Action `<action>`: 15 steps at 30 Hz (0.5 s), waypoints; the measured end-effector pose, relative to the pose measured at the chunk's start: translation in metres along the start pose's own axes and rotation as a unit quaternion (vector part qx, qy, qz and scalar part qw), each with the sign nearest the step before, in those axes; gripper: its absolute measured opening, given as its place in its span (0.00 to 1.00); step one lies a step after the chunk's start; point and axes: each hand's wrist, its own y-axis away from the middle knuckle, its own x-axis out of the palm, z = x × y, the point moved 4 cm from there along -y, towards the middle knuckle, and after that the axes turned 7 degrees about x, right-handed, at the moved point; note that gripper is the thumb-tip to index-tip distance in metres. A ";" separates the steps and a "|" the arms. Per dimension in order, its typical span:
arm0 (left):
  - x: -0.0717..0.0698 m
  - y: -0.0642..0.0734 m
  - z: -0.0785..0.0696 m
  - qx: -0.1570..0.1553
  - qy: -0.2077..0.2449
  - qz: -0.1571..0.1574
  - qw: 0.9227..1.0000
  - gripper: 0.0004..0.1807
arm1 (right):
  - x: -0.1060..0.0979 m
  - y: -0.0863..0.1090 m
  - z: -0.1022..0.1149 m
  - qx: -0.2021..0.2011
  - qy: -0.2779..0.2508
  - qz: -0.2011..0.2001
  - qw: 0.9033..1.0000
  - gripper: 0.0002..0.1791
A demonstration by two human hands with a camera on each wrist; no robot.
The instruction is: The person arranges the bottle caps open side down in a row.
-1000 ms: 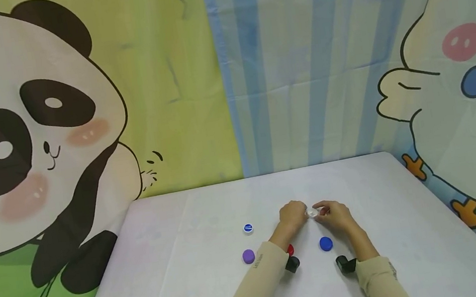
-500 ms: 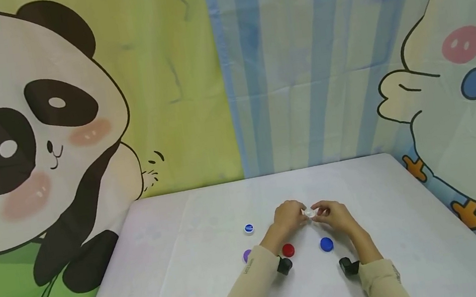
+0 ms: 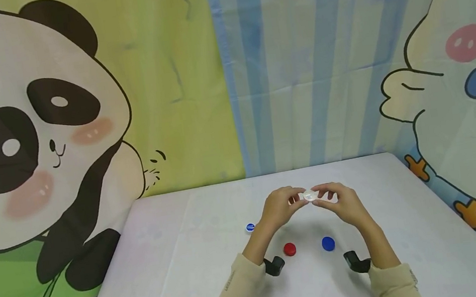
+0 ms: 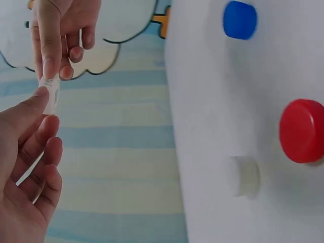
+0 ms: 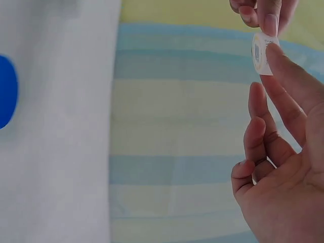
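Observation:
A small white bottle cap is held up above the table between both hands. My left hand pinches its left side with thumb and fingertips, and my right hand pinches the right side. Dark print shows on the white bottle cap in the right wrist view. Beneath the hands, a red cap and a blue cap lie on the table. Beside the left wrist lies a white cap with a blue top, partly covered by the arm.
The white-covered table extends around the arms. Behind it hang a panda-printed curtain and a blue-striped curtain. Black wrist mounts sit at both wrists, above the tabletop.
Both hands have risen with the white bottle cap, turning its face toward the head camera. The left forearm has shifted left, uncovering the red cap and hiding the purple one.

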 end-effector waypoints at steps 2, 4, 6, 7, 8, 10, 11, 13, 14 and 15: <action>-0.011 0.003 -0.007 0.013 0.001 -0.020 1.000 0.17 | -0.006 0.003 0.011 -0.015 -0.003 -0.007 1.000 0.21; -0.022 0.004 -0.014 0.028 0.001 -0.040 0.999 0.17 | -0.011 0.004 0.021 -0.025 -0.009 -0.013 1.000 0.20; -0.032 0.006 -0.021 0.047 -0.004 -0.063 0.997 0.17 | -0.016 0.006 0.032 -0.036 -0.013 -0.020 0.999 0.19; -0.037 0.007 -0.024 0.056 -0.006 -0.075 0.996 0.17 | -0.019 0.007 0.036 -0.041 -0.014 -0.024 0.999 0.19; -0.042 0.009 -0.028 0.064 -0.010 -0.085 0.994 0.17 | -0.021 0.009 0.041 -0.047 -0.016 -0.027 0.998 0.19; -0.052 0.013 -0.036 0.079 -0.013 -0.102 0.992 0.17 | -0.024 0.012 0.050 -0.059 -0.019 -0.032 0.998 0.19; -0.056 0.015 -0.039 0.085 -0.014 -0.108 0.990 0.16 | -0.025 0.015 0.055 -0.068 -0.014 -0.035 0.997 0.19; -0.064 0.020 -0.046 0.095 -0.012 -0.121 0.988 0.16 | -0.027 0.019 0.064 -0.080 -0.012 -0.043 0.996 0.19; -0.067 0.022 -0.050 0.099 -0.013 -0.127 0.987 0.16 | -0.028 0.022 0.068 -0.088 -0.012 -0.048 0.995 0.19; -0.071 0.025 -0.053 0.104 -0.012 -0.134 0.985 0.16 | -0.029 0.025 0.072 -0.095 -0.012 -0.053 0.994 0.20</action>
